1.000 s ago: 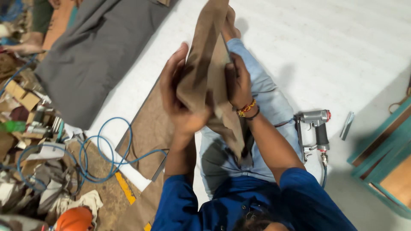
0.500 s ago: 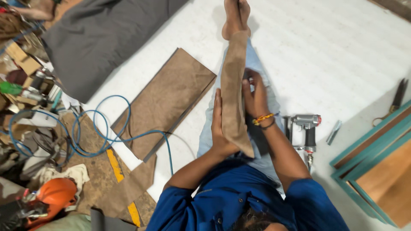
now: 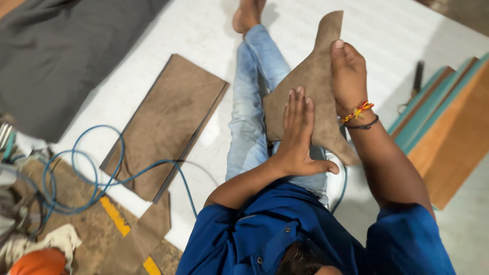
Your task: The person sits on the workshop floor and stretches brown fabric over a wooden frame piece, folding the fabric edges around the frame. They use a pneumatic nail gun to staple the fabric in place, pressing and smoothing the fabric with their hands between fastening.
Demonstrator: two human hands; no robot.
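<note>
1. The left hand (image 3: 298, 133) lies flat on a brown, curved-edged piece of leather (image 3: 310, 86), fingers straight and together, palm pressing the sheet down onto the lap; the thumb sticks out sideways toward the sheet's lower corner.
2. The right hand (image 3: 347, 76) has its grip on the leather's right edge: the fingers wrap around that edge and the thumb lies along the top face, so the grip is closed on the sheet.
3. The leather sits between the two hands, over the person's jeans (image 3: 252, 102), with a narrow tongue running up past the right grip toward the bare foot (image 3: 248, 14).
4. The right wrist wears a red-and-yellow thread and a dark band (image 3: 359, 116).
5. Left of the left grip, well apart, a flat brown board (image 3: 168, 122) lies on the white floor (image 3: 407, 35).
6. A blue hose (image 3: 84, 173) loops across that board's lower end.
7. Farther left of the board is a dark grey cloth (image 3: 66, 56).
8. Right of the right grip, a stack of teal-edged boards (image 3: 448, 127) leans in from the edge.
9. A small dark tool (image 3: 417, 76) lies on the floor just above that stack; its kind cannot be told.
</note>
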